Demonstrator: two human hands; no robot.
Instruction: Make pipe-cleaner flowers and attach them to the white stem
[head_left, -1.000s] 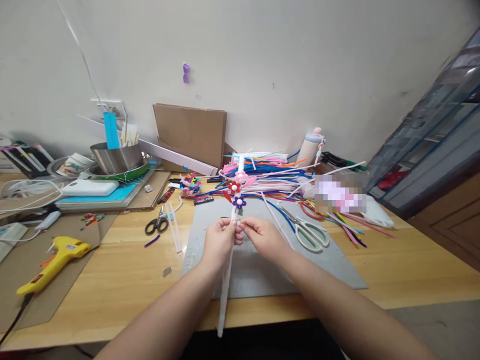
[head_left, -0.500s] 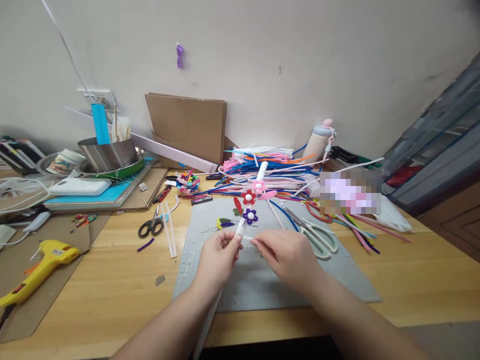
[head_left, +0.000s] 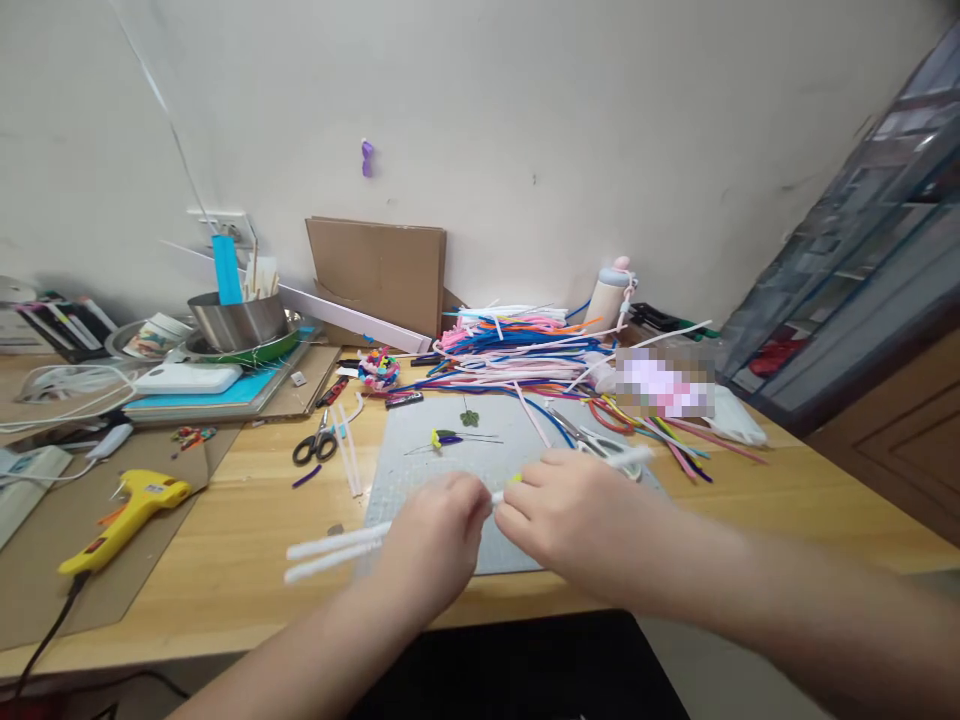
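My left hand [head_left: 439, 535] is closed around a white fuzzy stick [head_left: 341, 545]. Two pale ends of it stick out to the left, side by side and blurred. Close by on the right, my right hand [head_left: 559, 510] grips the same stick, whose other end [head_left: 634, 455] shows past the knuckles. Both hands are over the front of the grey mat. A small yellow bit [head_left: 516, 478] peeks out by the right fingers; the flowers on the stick are hidden. Beyond the hands lie a green leaf piece [head_left: 469, 417] and a yellow-and-purple flower piece [head_left: 445, 438] with thin wires.
Behind the mat [head_left: 397, 440] lies a heap of colourful pipe cleaners [head_left: 517, 345]. White-handled scissors [head_left: 592, 438] are partly behind my right hand. Black scissors [head_left: 315, 445] and a yellow glue gun [head_left: 127, 520] lie left. A bottle [head_left: 609, 297] stands at the back.
The stick has swung from near upright to lying almost level across me, its flowers now out of sight. My right hand has closed over it, and the leaf piece behind shows fully.
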